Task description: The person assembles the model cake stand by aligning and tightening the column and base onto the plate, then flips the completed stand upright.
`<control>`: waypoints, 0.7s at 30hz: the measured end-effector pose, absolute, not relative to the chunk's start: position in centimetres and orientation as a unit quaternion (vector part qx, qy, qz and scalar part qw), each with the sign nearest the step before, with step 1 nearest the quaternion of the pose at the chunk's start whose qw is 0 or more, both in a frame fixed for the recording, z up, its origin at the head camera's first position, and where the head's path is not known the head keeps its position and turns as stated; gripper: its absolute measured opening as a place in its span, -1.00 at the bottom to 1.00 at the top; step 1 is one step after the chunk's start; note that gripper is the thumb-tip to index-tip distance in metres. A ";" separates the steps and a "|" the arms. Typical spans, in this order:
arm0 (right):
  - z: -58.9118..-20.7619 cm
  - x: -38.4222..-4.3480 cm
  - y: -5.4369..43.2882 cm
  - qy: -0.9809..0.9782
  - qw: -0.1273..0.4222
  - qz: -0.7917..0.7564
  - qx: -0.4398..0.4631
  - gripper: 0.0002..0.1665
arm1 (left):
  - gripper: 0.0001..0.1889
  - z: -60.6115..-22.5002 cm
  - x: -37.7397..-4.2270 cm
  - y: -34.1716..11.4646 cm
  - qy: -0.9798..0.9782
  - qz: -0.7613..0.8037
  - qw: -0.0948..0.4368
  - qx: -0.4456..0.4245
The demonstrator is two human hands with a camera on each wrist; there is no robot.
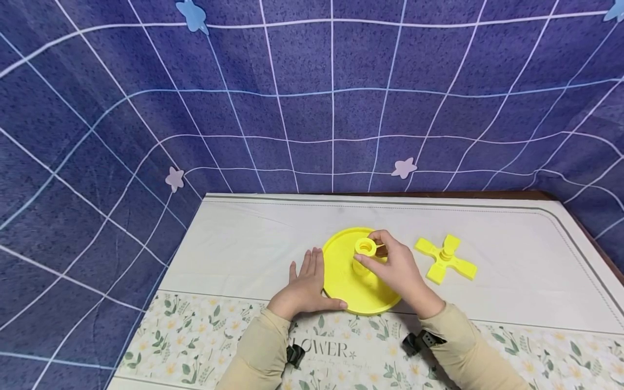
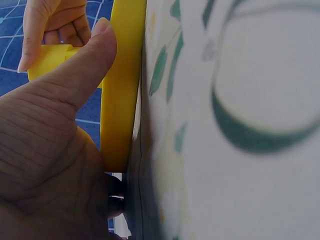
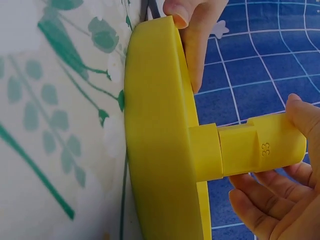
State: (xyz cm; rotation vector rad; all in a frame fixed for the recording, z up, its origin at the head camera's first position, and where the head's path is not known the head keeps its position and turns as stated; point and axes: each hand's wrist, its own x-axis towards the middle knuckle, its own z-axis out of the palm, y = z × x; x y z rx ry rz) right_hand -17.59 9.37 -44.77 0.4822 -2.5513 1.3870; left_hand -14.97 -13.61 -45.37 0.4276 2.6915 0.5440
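Note:
My right hand [image 1: 397,266] holds a yellow hollow cylinder [image 3: 267,145] between thumb and fingertips. Ring-like ridges show inside its top opening, and its side reads "33". It stands upright, in line with a short yellow post [image 3: 206,152] rising from the middle of a round yellow dish [image 1: 341,287]. A seam shows between cylinder and post in the right wrist view. At the dish's left side, my left hand [image 1: 308,290] lies with straight, spread fingers against the edge. Its thumb [image 2: 92,60] rests at the near rim.
A yellow four-armed cross piece [image 1: 446,258] with a threaded stud at its centre lies right of the dish. The table [image 1: 244,244] has a white and floral cover. Blue cloth [image 1: 302,119] with a grid pattern hangs behind and at the sides.

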 end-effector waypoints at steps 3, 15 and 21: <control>-44.9 -17.6 9.5 -0.862 0.110 0.460 0.180 -0.47 | 0.40 -45.5 -15.0 -13.6 0.952 0.195 0.182 0.153; -44.5 -18.8 10.3 -0.774 -0.006 0.560 0.296 -0.44 | 0.40 -45.3 -14.9 -13.7 0.951 0.201 0.181 0.153; -44.7 -19.1 10.4 -0.772 -0.033 0.567 0.286 -0.53 | 0.40 -45.3 -15.0 -13.7 0.950 0.202 0.180 0.153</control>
